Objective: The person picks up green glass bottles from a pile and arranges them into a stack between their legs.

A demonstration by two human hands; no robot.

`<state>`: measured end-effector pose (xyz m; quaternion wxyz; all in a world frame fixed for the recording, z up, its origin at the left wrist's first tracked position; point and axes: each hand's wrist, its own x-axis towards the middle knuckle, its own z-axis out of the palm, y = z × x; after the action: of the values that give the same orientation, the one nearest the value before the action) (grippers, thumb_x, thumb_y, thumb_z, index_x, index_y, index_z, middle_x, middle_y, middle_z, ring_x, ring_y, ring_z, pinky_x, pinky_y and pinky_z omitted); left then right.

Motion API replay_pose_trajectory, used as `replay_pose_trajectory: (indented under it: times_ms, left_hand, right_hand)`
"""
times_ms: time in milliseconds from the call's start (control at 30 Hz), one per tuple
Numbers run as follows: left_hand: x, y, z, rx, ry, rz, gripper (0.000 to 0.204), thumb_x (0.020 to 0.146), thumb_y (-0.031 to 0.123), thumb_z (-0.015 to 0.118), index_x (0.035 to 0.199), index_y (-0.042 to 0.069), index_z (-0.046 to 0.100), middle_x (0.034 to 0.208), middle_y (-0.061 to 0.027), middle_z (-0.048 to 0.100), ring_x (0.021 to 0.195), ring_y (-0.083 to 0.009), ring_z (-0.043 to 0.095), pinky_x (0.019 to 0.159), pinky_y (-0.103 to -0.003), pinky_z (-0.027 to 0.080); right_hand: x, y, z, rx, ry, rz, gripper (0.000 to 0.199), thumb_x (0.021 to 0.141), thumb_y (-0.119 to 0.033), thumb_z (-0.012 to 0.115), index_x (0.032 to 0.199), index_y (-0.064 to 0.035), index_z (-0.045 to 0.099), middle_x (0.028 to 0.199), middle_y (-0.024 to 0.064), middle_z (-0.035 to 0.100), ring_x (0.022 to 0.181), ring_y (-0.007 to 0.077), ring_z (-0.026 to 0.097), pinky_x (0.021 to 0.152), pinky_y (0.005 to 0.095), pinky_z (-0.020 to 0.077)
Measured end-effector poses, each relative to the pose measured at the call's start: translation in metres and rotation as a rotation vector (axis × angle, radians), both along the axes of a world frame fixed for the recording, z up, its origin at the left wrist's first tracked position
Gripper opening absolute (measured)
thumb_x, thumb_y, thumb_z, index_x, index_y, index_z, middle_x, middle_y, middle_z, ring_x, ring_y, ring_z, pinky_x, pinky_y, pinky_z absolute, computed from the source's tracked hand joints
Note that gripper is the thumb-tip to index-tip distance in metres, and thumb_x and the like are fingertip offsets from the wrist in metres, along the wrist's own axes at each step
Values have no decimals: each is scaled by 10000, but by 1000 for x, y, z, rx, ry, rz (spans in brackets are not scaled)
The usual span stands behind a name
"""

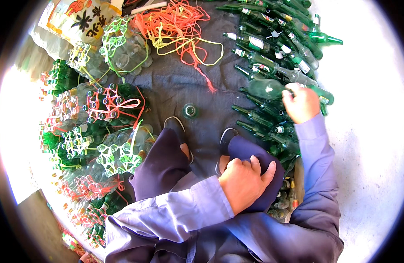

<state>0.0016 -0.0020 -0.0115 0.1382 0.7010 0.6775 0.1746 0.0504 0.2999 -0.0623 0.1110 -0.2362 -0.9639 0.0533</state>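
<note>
My right hand (302,103) is closed round the neck of a pale green glass bottle (267,89). The bottle is tilted nearly level, its body pointing left, just over the pile of loose green bottles (259,116). Across my lap, my left hand (246,183) rests on my right knee with loosely bent fingers, somewhat apart, and nothing shows in it. On the dark cloth (167,87) in front of my shoes, one green bottle (190,110) stands upright, seen from above.
Bundles of upright bottles, their necks tied with red string (114,103) or green string (118,153), stand along my left. A heap of red and yellow string (175,26) lies ahead, near a printed sack (79,19). Pale floor (364,131) lies beyond the loose bottles.
</note>
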Motion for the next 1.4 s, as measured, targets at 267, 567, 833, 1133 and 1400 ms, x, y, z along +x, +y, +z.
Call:
replay_pose_trajectory:
  times_ms: [267,567,833,1133,1400]
  left_hand:
    - [-1,-2,4,-24,18,36,538,876,197,598,1393,49,622,943,-192,648,696,-242,629,674,-373,512]
    - [-2,-8,4,-113,50,39,585,877,223,603,1432,39,596,1095,-280,682,744,-257,675,795,-413,577]
    - [-9,-7,10,-129,69,22,591,884,218,602,1444,33,568,1011,-206,656,786,-254,669,672,-367,516]
    - [-11,-4,12,-109,105,-3,573,881,209,607,1436,71,562,954,-115,630,701,-225,642,620,-357,473]
    - [-14,-1,15,-171,102,-57,605,889,193,601,1476,65,534,1173,-245,686,724,-239,679,657,-360,518]
  right_hand:
    - [-63,-93,-93,-248,-276,270,282,906,-335,676,855,-57,687,742,190,703,737,411,704,691,553,550]
    - [-95,-139,-152,-361,-335,432,287,915,-307,689,923,-21,683,806,191,713,799,417,696,738,556,532]
    - [-78,-133,-168,-586,-297,351,429,869,-262,734,1215,-35,620,932,214,733,894,436,706,799,554,547]
    - [-33,-105,-172,-573,-372,175,400,903,-286,709,1200,-18,720,1033,227,755,994,419,713,893,523,560]
    - [11,-5,-139,-243,-286,-100,274,867,-275,746,1053,-76,780,977,168,759,917,383,722,825,481,588]
